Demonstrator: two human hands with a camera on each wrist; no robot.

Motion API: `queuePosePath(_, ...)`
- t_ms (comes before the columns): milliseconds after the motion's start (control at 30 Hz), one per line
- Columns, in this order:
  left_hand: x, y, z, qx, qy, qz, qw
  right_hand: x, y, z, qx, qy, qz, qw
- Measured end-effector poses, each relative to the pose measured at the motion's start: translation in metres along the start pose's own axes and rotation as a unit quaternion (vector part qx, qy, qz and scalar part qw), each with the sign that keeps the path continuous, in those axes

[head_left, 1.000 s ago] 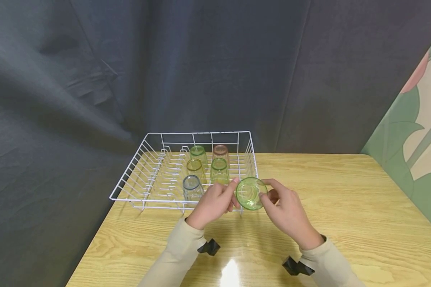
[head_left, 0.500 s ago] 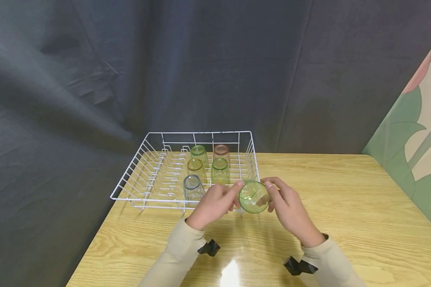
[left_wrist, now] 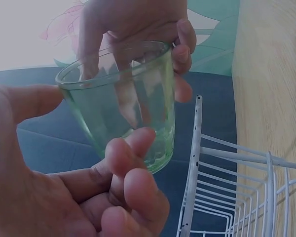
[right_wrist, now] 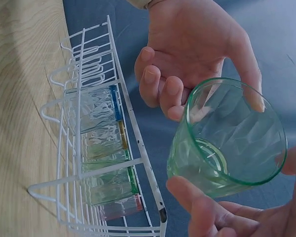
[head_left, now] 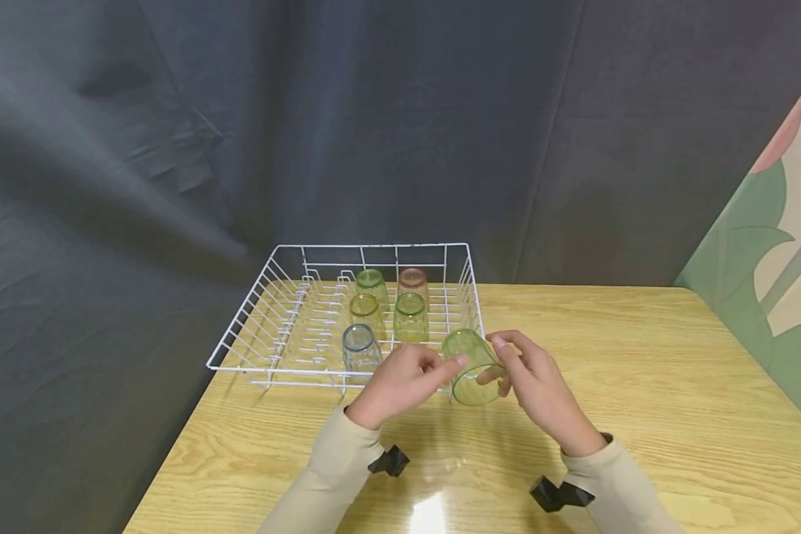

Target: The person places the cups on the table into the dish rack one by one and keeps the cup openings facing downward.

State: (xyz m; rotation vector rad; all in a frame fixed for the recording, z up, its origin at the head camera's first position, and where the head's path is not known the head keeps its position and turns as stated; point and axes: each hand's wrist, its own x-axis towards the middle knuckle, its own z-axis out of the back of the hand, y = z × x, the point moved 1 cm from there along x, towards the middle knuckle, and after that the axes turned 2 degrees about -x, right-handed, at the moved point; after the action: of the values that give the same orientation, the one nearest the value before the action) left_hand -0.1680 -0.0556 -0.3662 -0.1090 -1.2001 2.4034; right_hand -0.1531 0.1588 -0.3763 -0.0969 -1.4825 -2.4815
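A light green drinking glass (head_left: 463, 345) is held between both hands, above the front right corner of the white wire dish rack (head_left: 267, 369). Its mouth tilts toward the person and its base points away. The left hand (head_left: 407, 382) grips the glass from the left. In the left wrist view, the left thumb (left_wrist: 37, 102) is at the rim and curled fingers (left_wrist: 140, 190) lie near the base. The right hand (head_left: 537, 389) holds the opposite side, with a right fingertip (right_wrist: 185, 190) close to the base in the right wrist view.
Several glasses stand narrow end up in the rack, among them a blue one (head_left: 360, 357), a yellow one (head_left: 367, 317) and a pink one (head_left: 414, 285). The rack sits on a wooden table (head_left: 614, 356). A dark curtain (head_left: 400, 133) hangs behind.
The glass has tipped so that its mouth swings down toward the person and its side shows. The left thumb has moved farther over it, and the right thumb has shifted to the outer edge.
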Motion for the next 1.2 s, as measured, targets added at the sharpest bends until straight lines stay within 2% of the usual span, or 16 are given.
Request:
queuePosePath(167,-0.001,-0.001,0.000,-0.003,-0.002,0.015,0.9999,0.000,0.001,-0.002,-0.013,-0.008,-0.012,0.9998)
queuePosePath(367,-0.001,-0.001,0.001,0.001,-0.011,0.032,0.9994,0.000,0.005,-0.003,-0.046,-0.022,-0.004,0.9987)
queuePosePath(567,-0.001,0.000,0.002,-0.007,-0.012,0.043,0.9990,-0.002,0.008,-0.005,-0.065,-0.018,-0.007,0.9977)
queuePosePath(933,0.001,0.000,0.004,0.002,-0.013,0.029,0.9995,-0.003,0.012,-0.004,-0.084,-0.014,0.005,0.9964)
queuePosePath(1200,0.000,0.000,0.003,-0.012,0.004,0.032,0.9994,-0.003,0.010,-0.002,-0.077,-0.018,0.002,0.9969)
